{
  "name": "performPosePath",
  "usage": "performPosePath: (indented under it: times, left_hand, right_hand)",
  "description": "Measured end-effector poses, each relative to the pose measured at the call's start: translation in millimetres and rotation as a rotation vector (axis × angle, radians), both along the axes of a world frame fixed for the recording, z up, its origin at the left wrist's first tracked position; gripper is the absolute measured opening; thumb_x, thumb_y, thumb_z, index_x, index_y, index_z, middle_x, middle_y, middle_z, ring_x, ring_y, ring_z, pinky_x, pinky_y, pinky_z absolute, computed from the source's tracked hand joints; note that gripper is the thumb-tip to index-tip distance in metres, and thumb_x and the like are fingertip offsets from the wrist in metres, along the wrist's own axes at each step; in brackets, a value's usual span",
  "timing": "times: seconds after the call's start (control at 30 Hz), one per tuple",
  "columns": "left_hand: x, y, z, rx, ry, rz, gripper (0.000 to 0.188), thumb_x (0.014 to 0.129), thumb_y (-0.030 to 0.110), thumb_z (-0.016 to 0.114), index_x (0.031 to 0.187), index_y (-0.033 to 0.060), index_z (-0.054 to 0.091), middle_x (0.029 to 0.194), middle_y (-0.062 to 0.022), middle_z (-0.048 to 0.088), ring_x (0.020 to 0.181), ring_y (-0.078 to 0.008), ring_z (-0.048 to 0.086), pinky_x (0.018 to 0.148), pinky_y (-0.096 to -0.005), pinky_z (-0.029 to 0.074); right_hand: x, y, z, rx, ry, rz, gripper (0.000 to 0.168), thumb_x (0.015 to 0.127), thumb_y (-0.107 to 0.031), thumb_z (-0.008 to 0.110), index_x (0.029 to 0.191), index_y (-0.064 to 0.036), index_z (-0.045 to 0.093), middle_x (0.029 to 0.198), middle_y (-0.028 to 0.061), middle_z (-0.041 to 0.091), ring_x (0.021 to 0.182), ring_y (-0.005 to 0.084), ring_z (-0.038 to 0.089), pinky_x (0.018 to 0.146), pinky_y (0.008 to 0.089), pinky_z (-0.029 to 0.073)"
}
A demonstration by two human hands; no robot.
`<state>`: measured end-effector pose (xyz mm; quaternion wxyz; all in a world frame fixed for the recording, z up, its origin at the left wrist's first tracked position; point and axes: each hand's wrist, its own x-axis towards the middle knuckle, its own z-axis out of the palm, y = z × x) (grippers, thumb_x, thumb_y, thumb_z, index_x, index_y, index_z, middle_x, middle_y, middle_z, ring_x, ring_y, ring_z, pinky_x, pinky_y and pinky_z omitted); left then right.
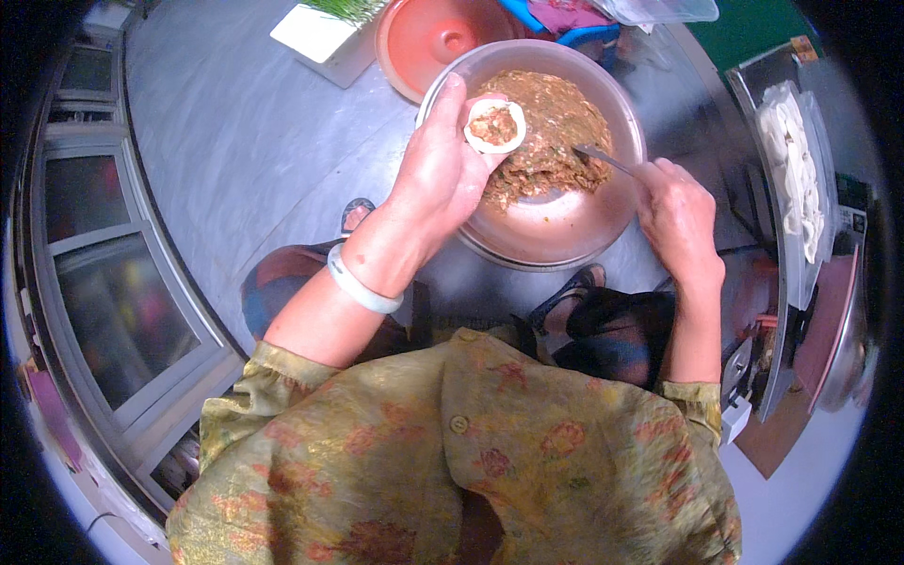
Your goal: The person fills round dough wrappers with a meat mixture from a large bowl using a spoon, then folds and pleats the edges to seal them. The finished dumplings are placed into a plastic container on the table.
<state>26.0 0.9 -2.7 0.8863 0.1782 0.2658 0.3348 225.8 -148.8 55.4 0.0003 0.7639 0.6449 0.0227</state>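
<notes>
My left hand (445, 159) cradles a round dumpling wrapper (495, 147) over the left side of a wide metal bowl (565, 244). A mound of minced filling (492, 127) sits in the wrapper's middle, its pale edge unfolded around it. The bowl holds a large mass of brown minced filling (544, 106) flecked with green; bare metal shows on the side nearest me. At the bowl's right rim, my right hand (674, 208) grips the handle of a thin metal utensil (613, 159). Its tip touches or sinks into the filling, so its full shape is hidden.
Rows of pale dumplings (791, 162) lie on a tray at the right. Behind the bowl are a red round lid or basin (452, 39), a blue plastic container (590, 34) and green stalks (342, 8) by a white board (316, 34). Glazed sliding panels (127, 311) stand at the left.
</notes>
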Motion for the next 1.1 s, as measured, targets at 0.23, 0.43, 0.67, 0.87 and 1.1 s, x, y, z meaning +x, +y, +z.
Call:
performPosePath:
  times: [0.23,0.43,0.67,0.87,1.1]
  left_hand:
    - [0.7,-2.6,-0.1,-0.033,-0.149,-0.159,0.047,0.104,0.037,0.037,0.128,-0.0031,0.042,0.124,-0.0176,0.053,0.118,-0.0268,0.053,0.105,-0.0422,0.043]
    - [2.8,-7.5,13.2,0.042,-0.164,-0.181,0.047,0.104,0.037,0.036,0.128,-0.0028,0.043,0.13,-0.0193,0.053,0.121,-0.0284,0.053,0.106,-0.0429,0.042]
    - [5.8,-5.2,13.2,0.059,-0.175,-0.19,0.048,0.104,0.036,0.036,0.133,-0.0034,0.041,0.131,-0.0197,0.052,0.124,-0.0295,0.052,0.107,-0.0439,0.042]
    - [14.6,-18.0,16.7,0.006,-0.161,-0.356,0.05,0.104,0.036,0.037,0.132,-0.0041,0.04,0.131,-0.0206,0.052,0.121,-0.0293,0.054,0.104,-0.0439,0.045]
    - [13.8,-28.0,13.6,0.043,-0.179,-0.501,0.043,0.102,0.031,0.045,0.127,-0.0041,0.048,0.125,-0.0174,0.057,0.115,-0.0259,0.058,0.102,-0.0401,0.047]
  right_hand:
    - [5.0,5.6,-33.1,0.06,0.029,0.061,0.006,0.08,-0.009,0.059,0.084,-0.004,0.059,0.08,0.0143,0.061,0.077,0.0329,0.064,0.067,0.0434,0.053]
    - [3.5,-0.1,-54.7,0.047,0.085,0.029,0.014,0.08,-0.01,0.061,0.092,-0.004,0.061,0.088,0.0146,0.063,0.081,0.033,0.064,0.069,0.0423,0.054]
    - [2.8,-11.3,-34.7,0.23,0.049,0.021,0.024,0.085,-0.016,0.062,0.107,-0.005,0.064,0.1,0.0141,0.064,0.096,0.0309,0.06,0.081,0.0421,0.048]
    - [-17.7,-15.8,-20.0,0.464,0.24,0.402,0.021,0.076,-0.01,0.071,0.096,-0.006,0.064,0.094,0.0096,0.061,0.085,0.0278,0.06,0.075,0.0396,0.046]
    - [-24.3,-9.2,-22.9,0.492,0.284,0.458,0.019,0.074,-0.011,0.075,0.089,-0.006,0.065,0.091,0.0092,0.061,0.081,0.0271,0.058,0.073,0.0386,0.046]
